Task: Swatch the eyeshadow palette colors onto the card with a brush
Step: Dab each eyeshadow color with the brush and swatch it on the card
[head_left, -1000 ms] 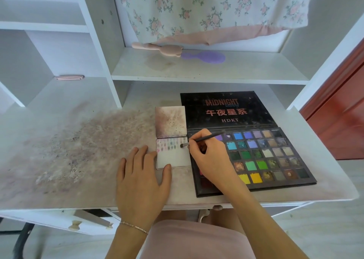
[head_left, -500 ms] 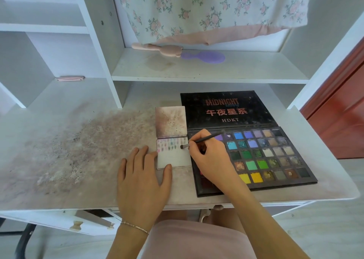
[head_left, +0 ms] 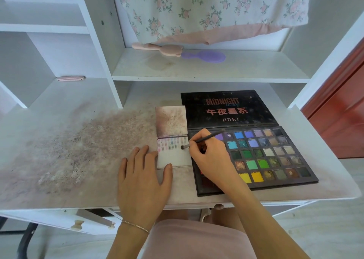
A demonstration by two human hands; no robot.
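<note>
Lightly, my right hand (head_left: pixel 211 160) pinched the slim brush (head_left: pixel 204 138) near its tip on the thin card (head_left: pixel 175 158), which my flat left hand (head_left: pixel 143 182) steadied.

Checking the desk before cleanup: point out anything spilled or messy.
A wide brownish-pink powder stain spreads over the desk left of the card. The palette lid is smudged and several pans look crumbled.

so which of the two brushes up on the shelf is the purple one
The purple hairbrush, lying on the right with its round head pointing right. The other, the pink hairbrush, lies left of it.
</note>
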